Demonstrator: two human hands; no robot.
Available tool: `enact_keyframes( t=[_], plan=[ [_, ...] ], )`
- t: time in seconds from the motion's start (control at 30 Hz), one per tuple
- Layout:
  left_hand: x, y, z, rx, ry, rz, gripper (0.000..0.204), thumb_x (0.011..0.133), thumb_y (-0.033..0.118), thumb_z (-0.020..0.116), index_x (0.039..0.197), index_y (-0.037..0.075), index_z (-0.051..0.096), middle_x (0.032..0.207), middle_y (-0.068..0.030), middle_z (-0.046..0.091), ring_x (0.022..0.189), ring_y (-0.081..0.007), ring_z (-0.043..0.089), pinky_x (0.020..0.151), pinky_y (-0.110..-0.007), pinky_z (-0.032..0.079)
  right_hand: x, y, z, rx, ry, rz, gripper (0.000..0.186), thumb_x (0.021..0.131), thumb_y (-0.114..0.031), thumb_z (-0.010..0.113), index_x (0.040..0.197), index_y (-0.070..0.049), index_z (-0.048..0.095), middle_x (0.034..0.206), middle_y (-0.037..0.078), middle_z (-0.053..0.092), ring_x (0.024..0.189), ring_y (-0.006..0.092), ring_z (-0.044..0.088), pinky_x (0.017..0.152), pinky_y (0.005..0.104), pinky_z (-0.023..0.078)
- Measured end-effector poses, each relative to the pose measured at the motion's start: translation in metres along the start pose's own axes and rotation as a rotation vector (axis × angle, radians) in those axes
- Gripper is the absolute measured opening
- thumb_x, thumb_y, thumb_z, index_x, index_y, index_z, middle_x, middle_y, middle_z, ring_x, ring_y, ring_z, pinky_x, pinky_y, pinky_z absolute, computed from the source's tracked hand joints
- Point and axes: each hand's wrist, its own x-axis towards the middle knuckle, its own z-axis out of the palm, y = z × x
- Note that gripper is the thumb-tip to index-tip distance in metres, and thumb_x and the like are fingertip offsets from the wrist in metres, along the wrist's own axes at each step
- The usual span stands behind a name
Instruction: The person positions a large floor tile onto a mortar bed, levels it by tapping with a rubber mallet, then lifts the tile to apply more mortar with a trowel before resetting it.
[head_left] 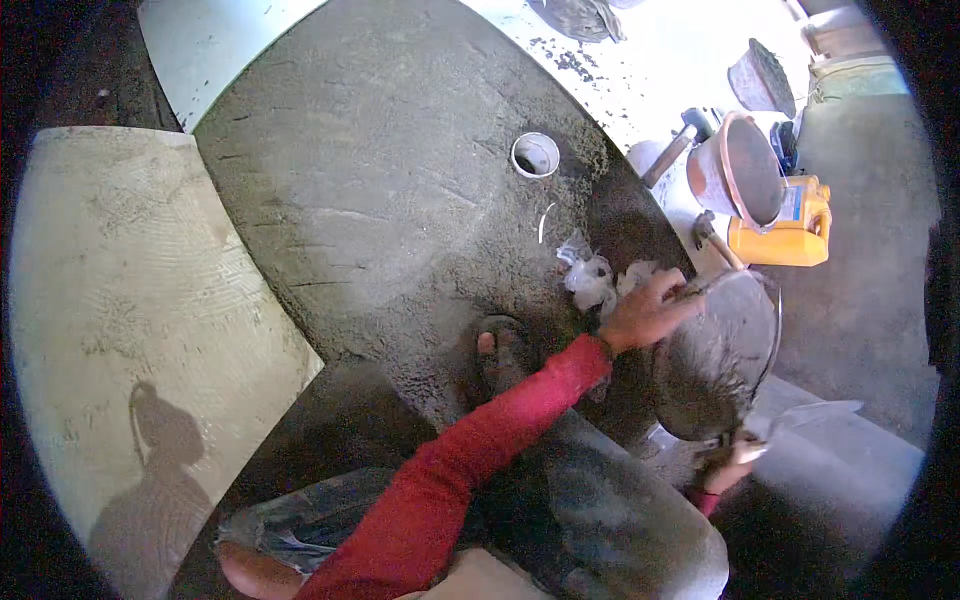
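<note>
At the right, a round bucket (700,375) smeared with wet grey mortar leans between my two hands. My left hand (648,312) is closed on its upper rim, with the red-sleeved arm stretched across my knees. My right hand (735,462) is low by the bucket's near edge, blurred and partly hidden. A pale, pointed blade, apparently a trowel (815,415), sticks out to the right from that hand, smeared by motion. Crumpled clear plastic (588,278) lies just left of the bucket.
Rough grey mortar (370,150) covers the floor ahead, and a white pipe end (535,155) stands up in it. Pale boards (130,260) lie left. Beyond the bucket are a hammer (672,155), another bucket (735,170), a yellow jerrycan (785,235) and a mortar-filled tub (762,78).
</note>
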Motion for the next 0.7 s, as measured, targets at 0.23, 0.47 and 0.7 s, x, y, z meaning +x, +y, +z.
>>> enact_keyframes(
  t=[0.23, 0.47, 0.7],
  plan=[
    [-0.066, 0.089, -0.075, -0.512, 0.571, 0.309, 0.025, 0.092, 0.027, 0.065, 0.085, 0.003, 0.059, 0.100, -0.0018, 0.062, 0.088, -0.0094, 0.055, 0.077, -0.027, 0.045, 0.016, -0.208, 0.096, 0.630, -0.419, -0.019, 0.033, 0.082, -0.014, 0.068, 0.111, -0.003, 0.054, 0.096, 0.007, 0.059, 0.082, 0.0182, 0.060, 0.069, 0.0339, 0.052],
    [-0.188, 0.115, -0.129, -0.124, 1.127, 0.205, 0.038, 0.089, 0.015, 0.071, 0.065, 0.004, 0.043, 0.105, -0.0015, 0.056, 0.091, -0.0062, 0.046, 0.079, -0.022, 0.039, -0.033, -0.281, 0.241, 0.357, -1.116, 0.129, 0.034, 0.085, -0.018, 0.069, 0.109, -0.002, 0.050, 0.117, 0.015, 0.062, 0.100, 0.0200, 0.063, 0.082, 0.0328, 0.054],
    [-0.294, 0.137, -0.110, 0.307, 1.406, -0.093, 0.017, 0.087, 0.014, 0.069, 0.084, -0.003, 0.065, 0.113, -0.0110, 0.061, 0.110, -0.0217, 0.057, 0.095, -0.033, 0.042, 0.008, -0.319, 0.301, 0.093, -1.141, -1.213, 0.026, 0.092, -0.008, 0.058, 0.116, 0.000, 0.051, 0.123, 0.017, 0.059, 0.106, 0.0259, 0.061, 0.081, 0.0331, 0.053]
  ],
)
